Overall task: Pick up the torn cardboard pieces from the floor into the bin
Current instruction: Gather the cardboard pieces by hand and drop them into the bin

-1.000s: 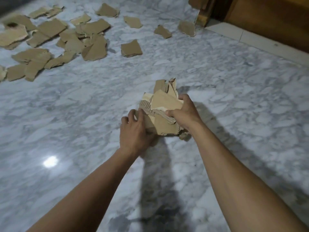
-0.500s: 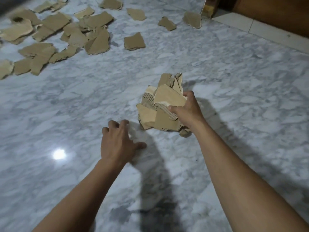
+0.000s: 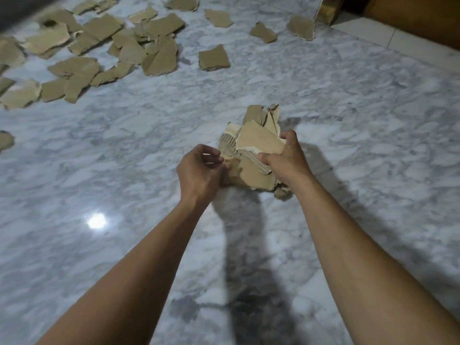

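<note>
A bundle of torn brown cardboard pieces (image 3: 256,143) is held just above the marble floor at centre. My right hand (image 3: 286,161) grips its right side, thumb pressed on the front sheet. My left hand (image 3: 199,170) is at the bundle's left edge, fingers curled and fingertips pinching the cardboard there. Several loose cardboard pieces (image 3: 99,46) lie scattered on the floor at the far left, and a single piece (image 3: 214,58) lies apart from them. No bin is in view.
More scraps lie at the far side (image 3: 263,33), (image 3: 301,27) and one at the left edge (image 3: 5,140). Dark wooden furniture (image 3: 410,18) stands at the top right behind a pale tile strip (image 3: 373,38). A lamp glare (image 3: 97,221) shines on the marble floor.
My left hand let go of the bundle, dropped toward the floor on the left, then came back up to the bundle's left edge. My right hand kept hold throughout.
</note>
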The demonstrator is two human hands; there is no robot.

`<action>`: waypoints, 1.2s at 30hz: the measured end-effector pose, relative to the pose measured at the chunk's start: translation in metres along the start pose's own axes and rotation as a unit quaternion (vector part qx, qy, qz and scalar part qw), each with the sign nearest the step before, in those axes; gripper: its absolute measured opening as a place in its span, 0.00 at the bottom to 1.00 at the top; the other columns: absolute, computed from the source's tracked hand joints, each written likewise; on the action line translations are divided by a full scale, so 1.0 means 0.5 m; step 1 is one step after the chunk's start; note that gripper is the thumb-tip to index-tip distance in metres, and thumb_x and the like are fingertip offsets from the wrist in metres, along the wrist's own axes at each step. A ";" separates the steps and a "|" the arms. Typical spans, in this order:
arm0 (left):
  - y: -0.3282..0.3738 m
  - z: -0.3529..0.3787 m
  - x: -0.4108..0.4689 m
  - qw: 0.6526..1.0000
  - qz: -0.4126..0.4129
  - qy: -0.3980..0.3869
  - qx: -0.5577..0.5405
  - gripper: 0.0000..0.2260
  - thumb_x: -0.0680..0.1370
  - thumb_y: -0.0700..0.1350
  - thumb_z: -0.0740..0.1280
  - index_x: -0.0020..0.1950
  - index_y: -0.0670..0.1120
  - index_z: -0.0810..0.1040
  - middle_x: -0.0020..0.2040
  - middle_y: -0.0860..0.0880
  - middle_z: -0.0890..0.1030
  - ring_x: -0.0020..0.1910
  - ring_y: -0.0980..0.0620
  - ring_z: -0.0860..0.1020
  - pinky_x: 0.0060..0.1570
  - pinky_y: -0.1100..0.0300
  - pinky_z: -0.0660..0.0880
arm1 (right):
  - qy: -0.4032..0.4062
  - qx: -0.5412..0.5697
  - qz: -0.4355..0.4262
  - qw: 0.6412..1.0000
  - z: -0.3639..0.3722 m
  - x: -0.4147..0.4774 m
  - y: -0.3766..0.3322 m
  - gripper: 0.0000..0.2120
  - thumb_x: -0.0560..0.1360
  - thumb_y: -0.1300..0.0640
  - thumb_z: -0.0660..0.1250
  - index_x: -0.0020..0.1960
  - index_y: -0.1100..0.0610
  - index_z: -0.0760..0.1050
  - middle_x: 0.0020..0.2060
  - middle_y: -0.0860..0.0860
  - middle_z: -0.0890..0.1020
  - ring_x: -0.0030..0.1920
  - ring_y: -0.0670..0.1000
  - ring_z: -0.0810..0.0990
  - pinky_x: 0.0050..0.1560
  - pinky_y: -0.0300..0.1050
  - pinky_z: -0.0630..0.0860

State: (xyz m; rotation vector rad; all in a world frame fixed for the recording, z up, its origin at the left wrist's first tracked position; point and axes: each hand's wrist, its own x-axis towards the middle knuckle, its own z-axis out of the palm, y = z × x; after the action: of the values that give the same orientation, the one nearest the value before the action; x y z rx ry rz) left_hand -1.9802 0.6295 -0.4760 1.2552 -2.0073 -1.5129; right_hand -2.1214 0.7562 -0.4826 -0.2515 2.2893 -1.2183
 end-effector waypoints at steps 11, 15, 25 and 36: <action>0.016 0.065 0.043 0.951 -0.060 -0.030 0.300 0.22 0.77 0.55 0.72 0.62 0.41 0.74 0.65 0.38 0.68 0.58 0.35 0.74 0.61 0.47 0.73 | -0.014 0.055 0.031 0.998 0.010 -0.006 0.005 0.31 0.73 0.59 0.75 0.71 0.51 0.65 0.55 0.48 0.74 0.54 0.51 0.75 0.48 0.42 0.70; 0.023 0.052 0.059 0.966 -0.079 -0.062 0.238 0.22 0.74 0.55 0.75 0.57 0.41 0.74 0.60 0.41 0.73 0.49 0.40 0.77 0.47 0.49 0.78 | -0.032 0.143 0.088 0.985 0.004 -0.003 0.014 0.31 0.70 0.62 0.78 0.65 0.46 0.68 0.53 0.47 0.78 0.55 0.53 0.80 0.59 0.53 0.79; 0.069 0.066 0.038 0.975 -0.094 -0.194 -0.058 0.20 0.77 0.57 0.71 0.53 0.39 0.82 0.39 0.46 0.86 0.37 0.47 0.84 0.37 0.54 0.82 | -0.024 0.399 0.128 0.908 -0.051 -0.024 0.033 0.29 0.72 0.71 0.73 0.69 0.58 0.71 0.54 0.61 0.85 0.49 0.61 0.86 0.42 0.57 0.84; 0.354 0.211 0.013 0.904 0.005 -0.354 -0.238 0.09 0.82 0.40 0.66 0.61 0.40 0.75 0.42 0.44 0.84 0.35 0.47 0.82 0.35 0.57 0.79 | 0.054 0.291 0.013 0.955 -0.379 -0.040 -0.107 0.49 0.69 0.64 0.78 0.81 0.42 0.56 0.77 0.50 0.68 0.70 0.55 0.74 0.68 0.58 0.74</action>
State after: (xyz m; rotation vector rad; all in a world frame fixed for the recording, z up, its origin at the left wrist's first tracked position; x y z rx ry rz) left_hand -2.1364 0.6965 -0.3595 0.5225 -1.7864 -2.5124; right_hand -2.2099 0.8691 -0.3459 0.0636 1.8969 -1.8588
